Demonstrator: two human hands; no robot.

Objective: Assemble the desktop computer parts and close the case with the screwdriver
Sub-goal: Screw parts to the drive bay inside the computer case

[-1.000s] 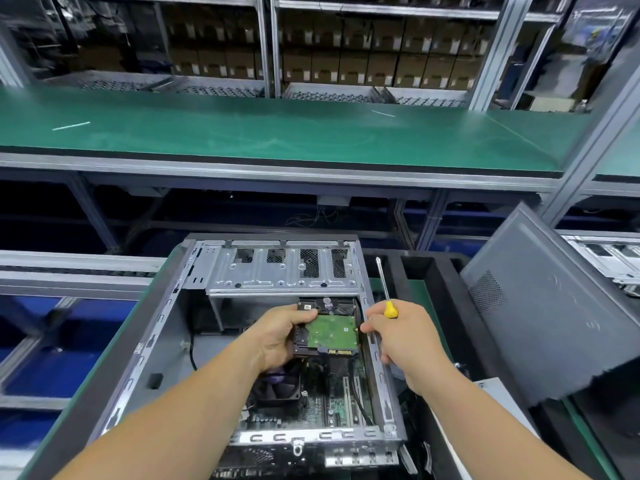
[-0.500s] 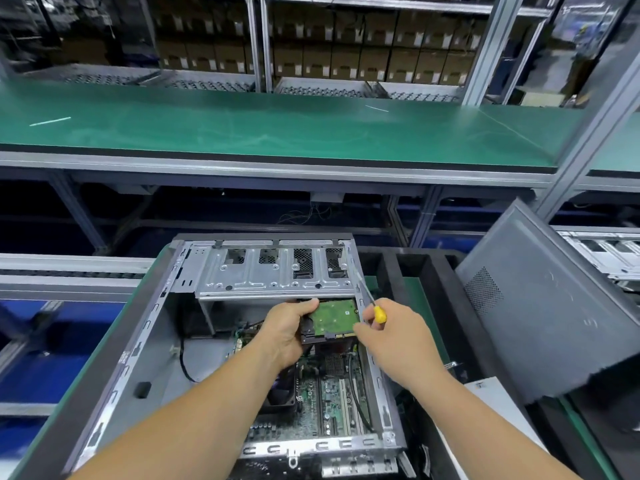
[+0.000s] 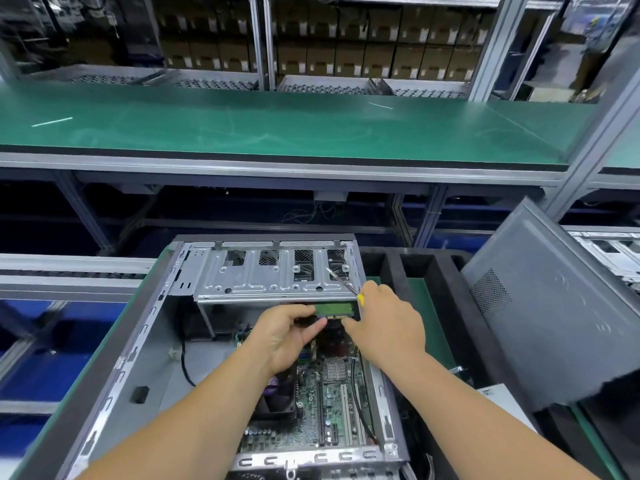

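Observation:
An open grey computer case [image 3: 114, 368] lies on its side in front of me, its motherboard [image 3: 325, 403] exposed. A hard drive [image 3: 334, 310] with a green circuit board sits mostly under the silver drive cage [image 3: 270, 275]; only its near edge shows. My left hand [image 3: 287, 336] holds the drive's near left edge, thumb below. My right hand [image 3: 384, 323] grips a yellow-handled screwdriver [image 3: 346, 285] whose shaft points up-left over the cage, while its fingers touch the drive's right edge.
The grey side panel [image 3: 547, 306] leans upright to the right of the case. Black foam tray compartments [image 3: 412, 268] lie between case and panel. A green workbench [image 3: 277, 126] runs across behind, with shelves of boxes [image 3: 363, 46] beyond. A white paper [image 3: 502, 396] lies at lower right.
Both hands have pushed the hard drive away from me, under the drive cage; far less of its green board shows. The screwdriver shaft has tilted from upright to up-left.

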